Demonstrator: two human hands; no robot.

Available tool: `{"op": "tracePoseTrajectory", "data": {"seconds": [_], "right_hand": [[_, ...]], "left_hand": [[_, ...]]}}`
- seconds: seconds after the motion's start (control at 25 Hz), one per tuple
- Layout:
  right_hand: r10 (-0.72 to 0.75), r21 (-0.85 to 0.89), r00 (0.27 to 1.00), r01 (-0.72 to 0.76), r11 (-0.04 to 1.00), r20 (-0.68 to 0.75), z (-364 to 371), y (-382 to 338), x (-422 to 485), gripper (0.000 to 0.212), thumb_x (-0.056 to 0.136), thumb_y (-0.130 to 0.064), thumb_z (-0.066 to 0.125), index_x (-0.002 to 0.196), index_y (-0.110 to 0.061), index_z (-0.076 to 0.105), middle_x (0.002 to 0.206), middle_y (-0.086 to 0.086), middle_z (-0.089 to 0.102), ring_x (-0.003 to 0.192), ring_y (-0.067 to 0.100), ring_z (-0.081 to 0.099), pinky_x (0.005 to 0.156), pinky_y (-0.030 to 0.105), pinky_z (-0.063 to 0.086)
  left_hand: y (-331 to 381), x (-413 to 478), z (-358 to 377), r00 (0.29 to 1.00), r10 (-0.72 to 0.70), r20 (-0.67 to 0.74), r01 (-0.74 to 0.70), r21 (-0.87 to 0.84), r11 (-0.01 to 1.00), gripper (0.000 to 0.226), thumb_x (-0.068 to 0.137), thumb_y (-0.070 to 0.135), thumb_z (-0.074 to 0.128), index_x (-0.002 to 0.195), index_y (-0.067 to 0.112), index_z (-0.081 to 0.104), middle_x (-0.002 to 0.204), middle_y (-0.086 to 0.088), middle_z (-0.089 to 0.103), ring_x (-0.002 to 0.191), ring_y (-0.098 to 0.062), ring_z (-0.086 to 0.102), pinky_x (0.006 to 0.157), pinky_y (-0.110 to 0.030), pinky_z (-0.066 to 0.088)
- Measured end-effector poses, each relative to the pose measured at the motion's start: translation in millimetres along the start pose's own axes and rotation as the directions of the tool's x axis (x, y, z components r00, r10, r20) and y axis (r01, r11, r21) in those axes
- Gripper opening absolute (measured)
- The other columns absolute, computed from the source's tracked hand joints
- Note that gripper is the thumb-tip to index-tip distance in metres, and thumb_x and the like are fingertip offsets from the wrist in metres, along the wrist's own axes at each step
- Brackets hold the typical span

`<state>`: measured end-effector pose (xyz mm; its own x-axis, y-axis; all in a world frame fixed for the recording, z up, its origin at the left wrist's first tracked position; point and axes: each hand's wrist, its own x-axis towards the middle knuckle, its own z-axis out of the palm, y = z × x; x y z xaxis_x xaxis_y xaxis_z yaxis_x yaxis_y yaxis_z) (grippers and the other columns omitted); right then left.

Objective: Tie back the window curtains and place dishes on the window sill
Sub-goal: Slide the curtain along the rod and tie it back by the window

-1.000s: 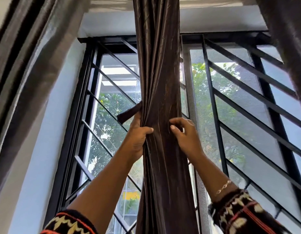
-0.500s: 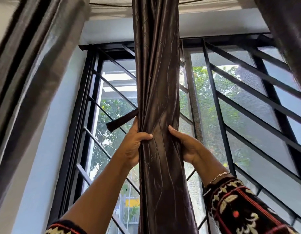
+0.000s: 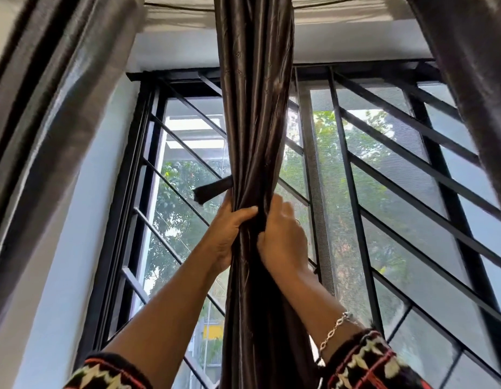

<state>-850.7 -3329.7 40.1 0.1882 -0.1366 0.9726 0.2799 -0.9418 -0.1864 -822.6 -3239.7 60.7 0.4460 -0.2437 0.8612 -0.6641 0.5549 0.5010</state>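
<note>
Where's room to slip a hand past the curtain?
Free: the gap between the bunched curtain and the left window frame, and the gap between it and the right curtain. Crowded: the middle, where left hand and right hand grip the folds.

A room in a home. Long, glossy dark-brown fabric curtains (image 3: 255, 113) hang before a tall window with black metal security bars (image 3: 412, 164). Green trees (image 3: 182, 192) show outside.

Black metal window frame (image 3: 137, 164) set in a pale wall (image 3: 83, 220), its panes crossed by slanting black grille bars (image 3: 412, 127). A fine mesh screen (image 3: 336, 220) covers the right-hand pane, blurring the view beyond. Through the left-hand pane show green foliage (image 3: 182, 186), a bright roof edge (image 3: 193, 136) and, lower down, a small yellow patch (image 3: 213, 331).
</note>
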Motion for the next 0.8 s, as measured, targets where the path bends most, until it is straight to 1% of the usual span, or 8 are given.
{"op": "tracePoseTrajectory", "data": {"seconds": [0.16, 0.28, 0.36, 0.44, 0.48, 0.56, 0.68, 0.8], "right_hand": [[-0.108, -0.042, 0.988, 0.113, 0.993, 0.114, 0, -4, -16, 0.068, 0.082, -0.008, 0.053, 0.142, -0.012, 0.021, 0.119, 0.008, 0.037, 0.097, 0.03, 0.053, 0.073, 0.033, 0.042], [-0.222, 0.081, 0.966, 0.212, 0.974, 0.134, -4, -3, -26, 0.059, 0.076, -0.006, 0.052, 0.133, -0.01, 0.037, 0.122, 0.007, 0.041, 0.102, 0.029, 0.051, 0.083, 0.032, 0.043], [-0.283, 0.345, 0.944, 0.213, 0.914, 0.169, -8, 5, -25, 0.051, 0.075, -0.004, 0.054, 0.126, -0.009, 0.049, 0.12, 0.004, 0.05, 0.106, 0.023, 0.053, 0.085, 0.029, 0.044], [-0.159, 0.665, 0.973, 0.006, 0.746, 0.17, -17, 15, -16, 0.028, 0.082, -0.004, 0.058, 0.108, -0.014, 0.063, 0.106, 0.001, 0.063, 0.099, 0.018, 0.061, 0.078, 0.024, 0.047], [-0.045, 0.748, 0.985, -0.096, 0.657, 0.166, -20, 22, -8, 0.02, 0.086, -0.005, 0.056, 0.098, -0.016, 0.066, 0.099, 0.001, 0.067, 0.095, 0.016, 0.062, 0.074, 0.023, 0.047], [0.117, 0.758, 0.97, -0.24, 0.606, 0.214, -22, 36, 10, 0.025, 0.087, 0.001, 0.05, 0.097, -0.017, 0.064, 0.104, 0.003, 0.066, 0.097, 0.014, 0.06, 0.07, 0.02, 0.044], [0.097, 0.745, 0.863, -0.48, 0.463, 0.496, -17, 44, 30, 0.043, 0.084, 0.005, 0.049, 0.123, -0.012, 0.05, 0.127, 0.01, 0.053, 0.115, 0.022, 0.05, 0.082, 0.027, 0.043], [-0.048, 0.695, 0.721, -0.645, 0.319, 0.691, -6, 36, 32, 0.021, 0.091, -0.018, 0.052, 0.112, -0.02, 0.054, 0.118, 0.008, 0.059, 0.112, 0.02, 0.054, 0.084, 0.036, 0.042]], "left_hand": [[5, -5, 9, 1.0, -0.01, 0.019, 0.011, -0.026, 1.0, 0.03, 0.078, 0.018, 0.06, 0.107, 0.019, 0.054, 0.093, -0.002, 0.062, 0.084, -0.013, 0.062, 0.075, -0.02, 0.054], [9, -5, 14, 0.997, -0.031, -0.068, 0.032, 0.026, 0.999, 0.029, 0.079, 0.005, 0.063, 0.106, 0.013, 0.053, 0.096, -0.012, 0.056, 0.082, -0.019, 0.057, 0.072, -0.024, 0.051], [10, -4, 15, 0.988, -0.046, -0.15, 0.048, 0.009, 0.999, 0.034, 0.083, -0.007, 0.054, 0.115, 0.003, 0.05, 0.093, -0.016, 0.059, 0.073, -0.021, 0.058, 0.063, -0.024, 0.053], [11, -3, 14, 0.98, -0.067, -0.19, 0.068, -0.001, 0.998, 0.036, 0.084, -0.011, 0.048, 0.119, -0.004, 0.048, 0.084, -0.012, 0.064, 0.061, -0.016, 0.061, 0.056, -0.024, 0.054], [12, -2, 12, 0.979, -0.079, -0.187, 0.08, -0.002, 0.997, 0.035, 0.084, -0.011, 0.047, 0.119, -0.005, 0.048, 0.078, -0.009, 0.066, 0.056, -0.014, 0.061, 0.055, -0.025, 0.054], [15, -3, 11, 0.982, -0.111, -0.154, 0.11, -0.016, 0.994, 0.029, 0.085, -0.01, 0.045, 0.114, -0.007, 0.051, 0.065, -0.004, 0.067, 0.049, -0.012, 0.059, 0.054, -0.027, 0.054], [20, -3, 10, 0.974, -0.202, -0.098, 0.193, -0.099, 0.976, 0.016, 0.086, -0.004, 0.044, 0.095, -0.007, 0.057, 0.053, -0.006, 0.061, 0.046, -0.014, 0.057, 0.053, -0.025, 0.054], [25, -5, 9, 0.96, -0.279, -0.032, 0.272, -0.143, 0.952, 0.018, 0.087, 0.004, 0.043, 0.081, -0.001, 0.059, 0.05, -0.008, 0.057, 0.045, -0.016, 0.056, 0.051, -0.025, 0.052]]}}
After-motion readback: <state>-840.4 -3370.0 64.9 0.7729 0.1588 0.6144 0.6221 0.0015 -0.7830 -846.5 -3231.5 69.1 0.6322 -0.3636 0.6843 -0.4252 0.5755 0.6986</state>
